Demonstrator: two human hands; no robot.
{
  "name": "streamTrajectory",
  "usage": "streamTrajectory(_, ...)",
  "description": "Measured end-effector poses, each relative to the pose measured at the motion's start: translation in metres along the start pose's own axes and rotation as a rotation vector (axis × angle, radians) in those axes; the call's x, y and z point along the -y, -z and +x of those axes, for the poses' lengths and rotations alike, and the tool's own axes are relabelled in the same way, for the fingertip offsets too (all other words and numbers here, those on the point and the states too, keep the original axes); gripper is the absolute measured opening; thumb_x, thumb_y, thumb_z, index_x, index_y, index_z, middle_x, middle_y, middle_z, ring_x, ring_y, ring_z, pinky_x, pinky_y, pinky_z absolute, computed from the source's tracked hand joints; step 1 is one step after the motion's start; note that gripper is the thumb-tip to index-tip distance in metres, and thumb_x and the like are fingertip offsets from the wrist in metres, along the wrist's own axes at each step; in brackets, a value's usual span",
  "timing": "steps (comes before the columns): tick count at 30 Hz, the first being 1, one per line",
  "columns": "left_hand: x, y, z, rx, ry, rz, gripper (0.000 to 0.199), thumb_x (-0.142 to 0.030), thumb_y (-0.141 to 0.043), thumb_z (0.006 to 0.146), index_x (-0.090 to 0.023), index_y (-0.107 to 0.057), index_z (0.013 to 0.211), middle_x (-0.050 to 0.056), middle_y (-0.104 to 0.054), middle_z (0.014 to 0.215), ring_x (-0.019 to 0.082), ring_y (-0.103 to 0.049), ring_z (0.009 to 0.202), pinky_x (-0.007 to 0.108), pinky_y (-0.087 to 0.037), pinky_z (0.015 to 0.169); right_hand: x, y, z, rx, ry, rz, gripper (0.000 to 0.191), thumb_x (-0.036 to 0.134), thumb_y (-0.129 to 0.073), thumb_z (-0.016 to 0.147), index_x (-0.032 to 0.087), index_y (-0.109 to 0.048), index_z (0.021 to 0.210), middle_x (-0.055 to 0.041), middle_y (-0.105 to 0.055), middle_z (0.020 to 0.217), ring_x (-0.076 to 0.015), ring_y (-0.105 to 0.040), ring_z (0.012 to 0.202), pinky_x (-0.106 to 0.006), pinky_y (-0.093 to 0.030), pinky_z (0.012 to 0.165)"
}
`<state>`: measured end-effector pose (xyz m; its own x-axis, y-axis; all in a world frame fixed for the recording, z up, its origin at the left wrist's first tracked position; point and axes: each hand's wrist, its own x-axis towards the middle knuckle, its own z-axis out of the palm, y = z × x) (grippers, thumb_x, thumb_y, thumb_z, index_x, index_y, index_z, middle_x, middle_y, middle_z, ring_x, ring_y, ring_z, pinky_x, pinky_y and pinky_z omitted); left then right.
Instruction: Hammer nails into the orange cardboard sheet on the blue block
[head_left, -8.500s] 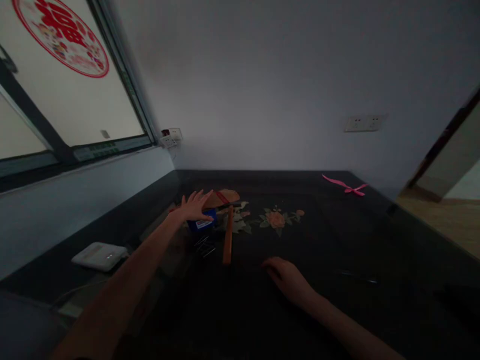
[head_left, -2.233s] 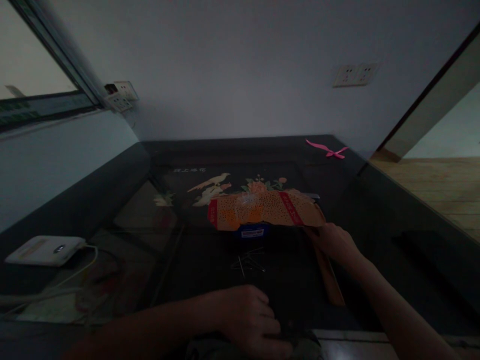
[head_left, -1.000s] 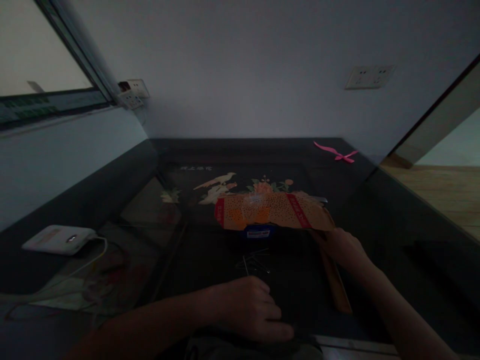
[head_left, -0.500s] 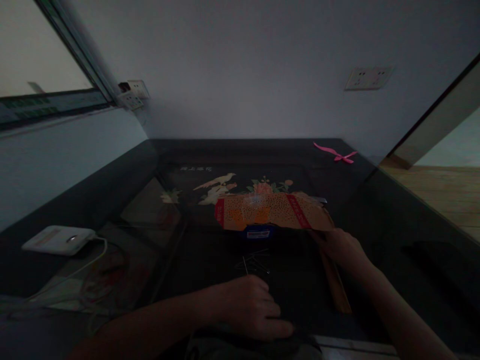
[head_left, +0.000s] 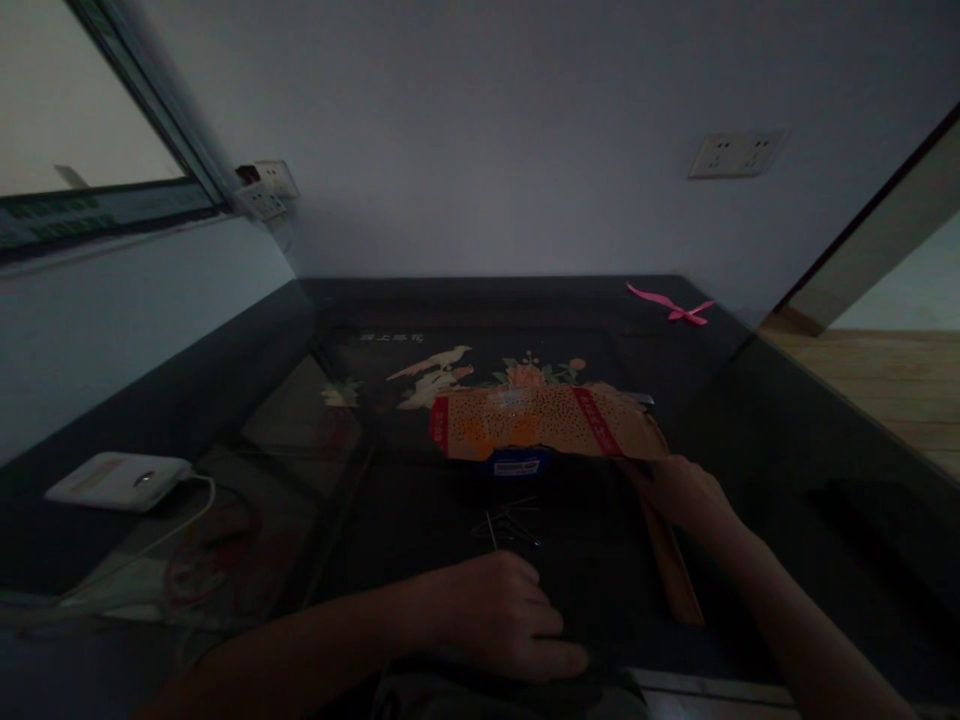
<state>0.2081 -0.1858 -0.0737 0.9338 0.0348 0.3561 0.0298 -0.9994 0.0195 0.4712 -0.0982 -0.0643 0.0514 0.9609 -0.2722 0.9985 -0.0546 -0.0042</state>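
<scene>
My left hand (head_left: 510, 615) rests near the front edge of the dark table, fingers curled; whether anything lies inside them is hidden. Just above its knuckles a thin metal rod (head_left: 491, 530) sticks up, beside several thin metal pieces (head_left: 517, 525) on the table. My right hand (head_left: 690, 495) is closed at the right corner of a torn piece of brown cardboard (head_left: 555, 425) with red bands and dark dots. From under that hand a long brown strip (head_left: 671, 570) runs toward me. Below the cardboard's front edge shows a blue box-like thing (head_left: 517, 463) with a pale label.
A white device (head_left: 120, 480) with a cable lies on the left. At the far right corner is a pink ribbon (head_left: 679, 310). A dark flat object (head_left: 877, 520) sits at the right. The tabletop (head_left: 450, 300) meets a wall with sockets (head_left: 739, 155).
</scene>
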Motion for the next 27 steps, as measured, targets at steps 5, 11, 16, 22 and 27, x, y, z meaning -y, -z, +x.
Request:
streamTrajectory(5,-0.0019,-0.0019,-0.0013,0.026,-0.004,0.010,0.014,-0.017,-0.052,0.093,-0.015,-0.063,0.102,-0.004,-0.056,0.063,0.010,-0.052,0.055,0.026,-0.032,0.047,0.0014,0.0014,-0.0014,-0.001,0.004,-0.006,0.039,0.047,-0.045,0.097,0.015,-0.066,0.105,-0.0063,-0.072,0.094,-0.0188,-0.069,0.081,-0.041,-0.054,0.077)
streamTrajectory(11,-0.0020,-0.0026,-0.0008,0.001,-0.004,0.005,0.014,-0.016,-0.052,0.093,-0.015,-0.063,0.102,-0.004,-0.057,0.063,0.010,-0.052,0.055,0.026,-0.033,0.047,0.0014,0.0019,-0.0027,-0.013,0.012,-0.003,0.039,0.046,-0.044,0.098,0.015,-0.066,0.107,-0.0066,-0.072,0.096,-0.0189,-0.069,0.082,-0.041,-0.054,0.078)
streamTrajectory(16,-0.0020,-0.0020,-0.0011,0.014,-0.002,0.008,0.014,-0.017,-0.052,0.092,-0.015,-0.062,0.102,-0.003,-0.057,0.064,0.010,-0.052,0.056,0.027,-0.033,0.049,0.0005,0.0006,-0.0009,-0.008,0.006,0.002,0.038,0.046,-0.046,0.097,0.015,-0.066,0.106,-0.0064,-0.072,0.095,-0.0185,-0.069,0.080,-0.040,-0.054,0.076)
streamTrajectory(22,-0.0019,-0.0008,-0.0012,0.011,0.000,0.002,0.015,-0.015,-0.050,0.093,-0.015,-0.062,0.102,-0.003,-0.057,0.064,0.010,-0.052,0.055,0.027,-0.033,0.048,0.0016,0.0025,-0.0022,0.005,0.014,0.010,0.037,0.046,-0.046,0.097,0.015,-0.066,0.106,-0.0062,-0.071,0.096,-0.0186,-0.069,0.082,-0.040,-0.054,0.078)
streamTrajectory(27,-0.0017,-0.0021,-0.0011,0.017,-0.005,-0.007,0.015,-0.016,-0.051,0.093,-0.014,-0.061,0.104,-0.003,-0.056,0.064,0.011,-0.053,0.057,0.027,-0.033,0.048,0.0017,0.0026,-0.0017,0.020,-0.001,0.003,0.038,0.047,-0.046,0.097,0.015,-0.066,0.105,-0.0060,-0.071,0.095,-0.0185,-0.069,0.081,-0.041,-0.054,0.077)
